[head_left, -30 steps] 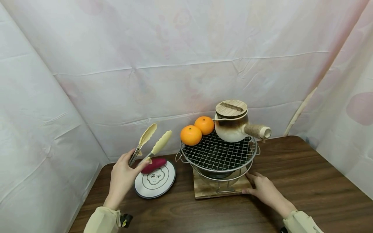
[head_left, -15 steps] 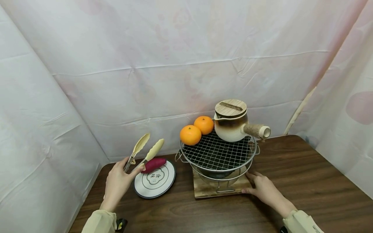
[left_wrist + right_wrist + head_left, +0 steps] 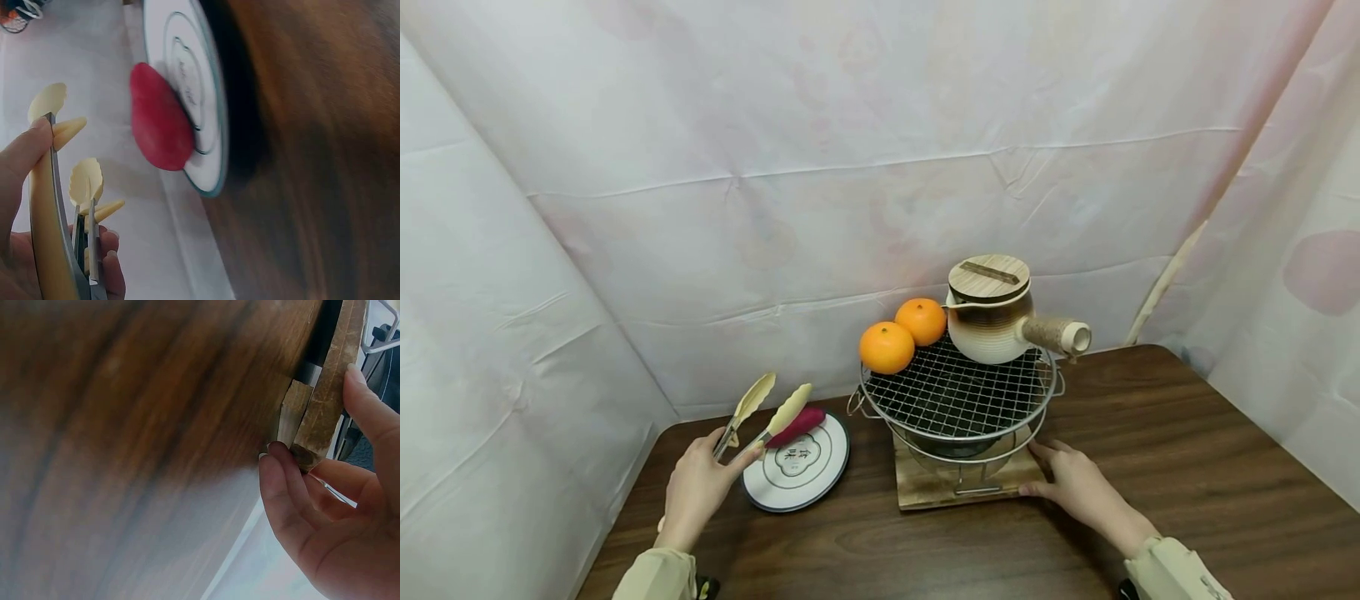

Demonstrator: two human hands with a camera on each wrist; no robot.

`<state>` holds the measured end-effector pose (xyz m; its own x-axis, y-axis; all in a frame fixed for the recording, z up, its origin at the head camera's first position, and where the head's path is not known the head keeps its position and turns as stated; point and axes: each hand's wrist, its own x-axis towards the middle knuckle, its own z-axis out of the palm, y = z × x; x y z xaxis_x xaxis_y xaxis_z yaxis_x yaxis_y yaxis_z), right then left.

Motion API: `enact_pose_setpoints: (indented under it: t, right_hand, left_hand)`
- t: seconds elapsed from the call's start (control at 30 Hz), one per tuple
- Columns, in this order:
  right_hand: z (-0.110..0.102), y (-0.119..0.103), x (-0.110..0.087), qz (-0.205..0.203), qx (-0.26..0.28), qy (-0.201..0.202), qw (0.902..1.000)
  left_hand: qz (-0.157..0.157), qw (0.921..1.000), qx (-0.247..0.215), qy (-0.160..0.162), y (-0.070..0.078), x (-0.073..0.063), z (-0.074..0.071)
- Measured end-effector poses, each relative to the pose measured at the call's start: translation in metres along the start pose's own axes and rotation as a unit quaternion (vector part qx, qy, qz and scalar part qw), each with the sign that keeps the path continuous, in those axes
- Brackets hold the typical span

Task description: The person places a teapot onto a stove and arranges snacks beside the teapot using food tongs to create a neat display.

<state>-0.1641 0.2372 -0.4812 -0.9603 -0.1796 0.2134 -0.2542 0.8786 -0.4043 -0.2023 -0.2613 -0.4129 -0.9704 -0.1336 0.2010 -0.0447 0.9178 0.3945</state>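
Note:
My left hand [image 3: 695, 485] holds kitchen tongs [image 3: 788, 412] with pale yellow scalloped heads, their arms spread apart. In the left wrist view, thumb and fingers lie on opposite arms of the tongs. Beyond the heads, a purple-red sweet potato [image 3: 159, 122] lies on a white plate [image 3: 790, 482] with a dark rim; nothing is between the tong heads. On the other side, my right hand [image 3: 1084, 490] grips the right edge of a square wooden board [image 3: 925, 492]. The right wrist view shows the thumb on top of the board [image 3: 328, 394] and fingertips at its underside.
A round wire grill [image 3: 955, 400] stands on the board. It carries two oranges [image 3: 887, 348] [image 3: 921, 322] at the left and a lidded teapot [image 3: 988, 329] whose rope-wrapped handle juts right. A pale curtain [image 3: 850, 208] hangs behind the wooden table [image 3: 1150, 433].
My left hand has moved left and toward me with the tongs, whose heads are now lower and beside the sweet potato. My right hand keeps its grip on the board.

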Motion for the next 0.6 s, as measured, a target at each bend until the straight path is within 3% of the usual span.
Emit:
enact_pose_setpoints:
  t: [0.6]
  right_hand:
    - [0.001,-0.002,-0.002,0.001,0.007,0.012,0.9999]
  left_hand:
    - [-0.027,0.9966,0.034,-0.071,-0.031,0.002,0.018]
